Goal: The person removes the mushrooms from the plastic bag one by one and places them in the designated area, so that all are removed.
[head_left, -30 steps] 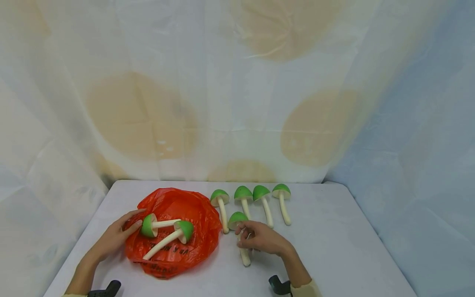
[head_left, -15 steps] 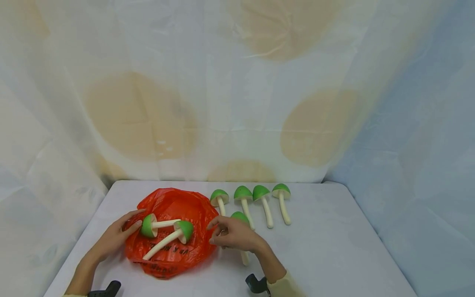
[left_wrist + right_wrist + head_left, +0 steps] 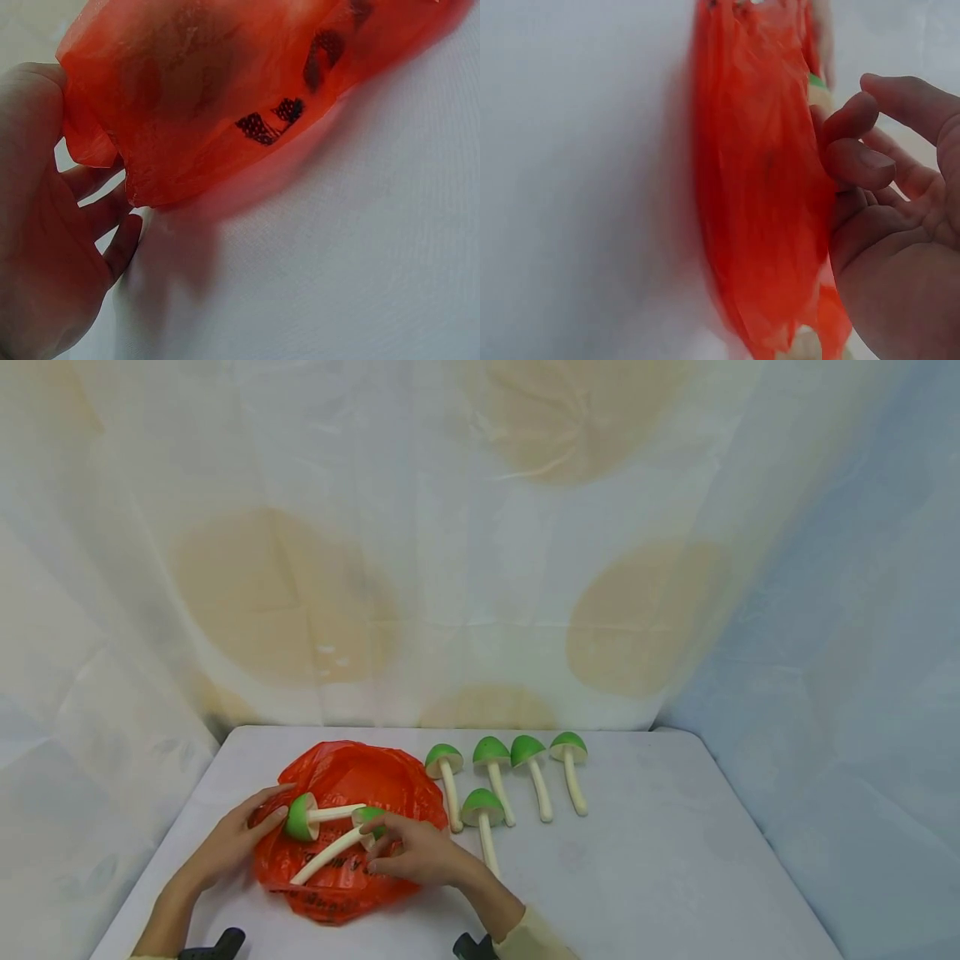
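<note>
My left hand [image 3: 238,831] grips the left rim of a red plastic bag [image 3: 408,777], its thumb inside and the other fingers outside. Two mushrooms with green caps and long white stems lie in the bag's mouth. The upper mushroom [image 3: 302,817] has its cap by my left thumb; the lower mushroom [image 3: 330,853] slants across below it. Over the bag's right side hovers my right hand [image 3: 420,853], fingers loosely bent and spread apart. Its index fingertip overlaps the lower mushroom's cap, partly hiding it. In the right wrist view nothing shows between the right fingers [image 3: 859,161].
Just right of the bag lies one mushroom [image 3: 482,810], its stem end behind my right wrist. Several more mushrooms [image 3: 528,752] form a row along the back of the white table [image 3: 660,860]. Patterned cloth [image 3: 480,568] hangs behind and at both sides.
My right hand has left the single mushroom on the table and moved left over the bag to the lower mushroom's cap. The left hand stays at the bag's rim.
</note>
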A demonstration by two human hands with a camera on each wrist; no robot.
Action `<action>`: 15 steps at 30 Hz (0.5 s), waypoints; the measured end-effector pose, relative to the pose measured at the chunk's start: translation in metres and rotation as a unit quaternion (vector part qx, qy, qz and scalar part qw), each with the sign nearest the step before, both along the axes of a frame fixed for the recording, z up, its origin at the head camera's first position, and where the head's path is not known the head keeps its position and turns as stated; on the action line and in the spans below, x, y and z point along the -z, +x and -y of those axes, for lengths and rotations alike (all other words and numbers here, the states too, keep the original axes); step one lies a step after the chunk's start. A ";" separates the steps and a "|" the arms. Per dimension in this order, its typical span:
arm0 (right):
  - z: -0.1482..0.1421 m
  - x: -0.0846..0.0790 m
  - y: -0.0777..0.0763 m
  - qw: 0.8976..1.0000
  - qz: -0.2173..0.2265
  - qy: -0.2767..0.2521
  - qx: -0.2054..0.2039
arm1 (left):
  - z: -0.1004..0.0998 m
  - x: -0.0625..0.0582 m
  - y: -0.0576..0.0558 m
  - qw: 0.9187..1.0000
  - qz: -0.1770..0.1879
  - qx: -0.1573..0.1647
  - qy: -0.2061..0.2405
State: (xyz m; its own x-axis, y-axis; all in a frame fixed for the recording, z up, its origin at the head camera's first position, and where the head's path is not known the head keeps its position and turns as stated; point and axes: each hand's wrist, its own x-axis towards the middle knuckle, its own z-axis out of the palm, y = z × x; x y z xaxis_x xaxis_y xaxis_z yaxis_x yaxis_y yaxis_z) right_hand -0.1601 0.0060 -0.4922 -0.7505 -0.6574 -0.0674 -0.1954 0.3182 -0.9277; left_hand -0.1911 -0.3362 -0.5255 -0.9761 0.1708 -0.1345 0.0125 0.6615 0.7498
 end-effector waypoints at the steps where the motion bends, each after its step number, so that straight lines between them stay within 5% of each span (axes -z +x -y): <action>1: 0.002 0.000 0.001 1.000 0.001 -0.002 -0.006 | 0.000 0.000 0.000 1.000 0.000 0.000 -0.001; 15: 0.020 0.003 0.005 0.997 0.060 0.006 -0.037 | 0.000 0.001 -0.001 1.000 0.000 0.000 -0.004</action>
State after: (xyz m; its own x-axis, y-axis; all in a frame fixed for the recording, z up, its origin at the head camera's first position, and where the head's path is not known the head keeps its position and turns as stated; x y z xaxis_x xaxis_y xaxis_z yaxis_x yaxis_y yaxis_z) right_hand -0.1550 -0.0141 -0.4955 -0.6857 -0.7098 -0.1615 -0.1065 0.3174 -0.9423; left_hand -0.1924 -0.3362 -0.5261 -0.9762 0.1690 -0.1358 0.0120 0.6676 0.7444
